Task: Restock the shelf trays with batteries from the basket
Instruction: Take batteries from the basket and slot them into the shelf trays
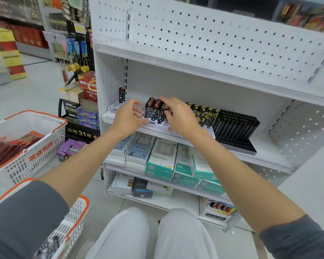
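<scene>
On the middle shelf stands a white slotted tray (pixel 152 122) with a cluster of black-and-white battery packs (pixel 153 111) with red tops. My right hand (pixel 178 114) pinches one pack at the right side of that cluster. My left hand (pixel 128 116) hovers at the tray's left side, fingers curled and apart, holding nothing. A second white tray (pixel 114 108) to the left holds a single pack (pixel 121 95) at its back. Yellow-black packs (pixel 204 113) and a black rack of black packs (pixel 236 124) stand to the right. A white-and-orange basket (pixel 73 219) sits at my lower left.
Another basket (pixel 32 146) with red packets stands on the floor at left. Boxed chargers and cables (pixel 163 157) fill the lower shelves. A dark display stand with boxes (pixel 82 109) is left of the shelf unit. My knees are at the bottom centre.
</scene>
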A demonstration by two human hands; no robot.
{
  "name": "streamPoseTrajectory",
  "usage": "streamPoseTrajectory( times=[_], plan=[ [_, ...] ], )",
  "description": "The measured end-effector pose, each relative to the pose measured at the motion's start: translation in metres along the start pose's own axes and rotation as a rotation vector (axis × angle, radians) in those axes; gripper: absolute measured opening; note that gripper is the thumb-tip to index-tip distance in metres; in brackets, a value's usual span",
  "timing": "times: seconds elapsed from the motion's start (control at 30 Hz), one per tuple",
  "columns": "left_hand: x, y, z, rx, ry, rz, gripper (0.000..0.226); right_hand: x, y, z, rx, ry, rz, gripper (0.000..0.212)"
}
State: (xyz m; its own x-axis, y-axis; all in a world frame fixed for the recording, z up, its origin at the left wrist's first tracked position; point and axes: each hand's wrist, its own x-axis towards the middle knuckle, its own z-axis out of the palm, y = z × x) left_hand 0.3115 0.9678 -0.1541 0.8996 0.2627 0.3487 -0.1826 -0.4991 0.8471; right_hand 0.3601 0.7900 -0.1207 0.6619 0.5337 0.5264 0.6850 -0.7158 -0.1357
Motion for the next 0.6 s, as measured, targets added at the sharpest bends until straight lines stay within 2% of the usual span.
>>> streamPoseTrajectory(
  times=[0.07, 0.13, 0.2, 0.27, 0.4, 0.6],
  plan=[
    [-0.002, 0.003, 0.002, -0.02, 0.097, 0.006, 0.05, -0.006, -0.004, -0.004, 0.042, 0.108, 0.024, 0.048],
    [-0.008, 0.007, 0.003, -0.006, 0.191, 0.033, 0.038, -0.016, -0.01, -0.006, 0.077, 0.156, 0.023, 0.044],
    [-0.018, 0.008, 0.006, 0.01, 0.162, 0.042, 0.027, -0.031, -0.016, -0.003, 0.118, 0.155, 0.024, 0.04],
    [-0.033, 0.0, 0.01, 0.052, 0.054, 0.023, 0.022, -0.05, -0.021, 0.005, 0.167, 0.126, 0.042, 0.036],
    [-0.074, -0.036, 0.023, 0.164, -0.152, -0.062, 0.024, -0.1, -0.03, 0.039, 0.204, -0.048, 0.14, 0.029],
    [-0.14, -0.108, 0.057, 0.29, -0.412, -0.232, 0.033, -0.193, -0.025, 0.111, 0.282, -0.436, 0.316, 0.026]
  ],
)
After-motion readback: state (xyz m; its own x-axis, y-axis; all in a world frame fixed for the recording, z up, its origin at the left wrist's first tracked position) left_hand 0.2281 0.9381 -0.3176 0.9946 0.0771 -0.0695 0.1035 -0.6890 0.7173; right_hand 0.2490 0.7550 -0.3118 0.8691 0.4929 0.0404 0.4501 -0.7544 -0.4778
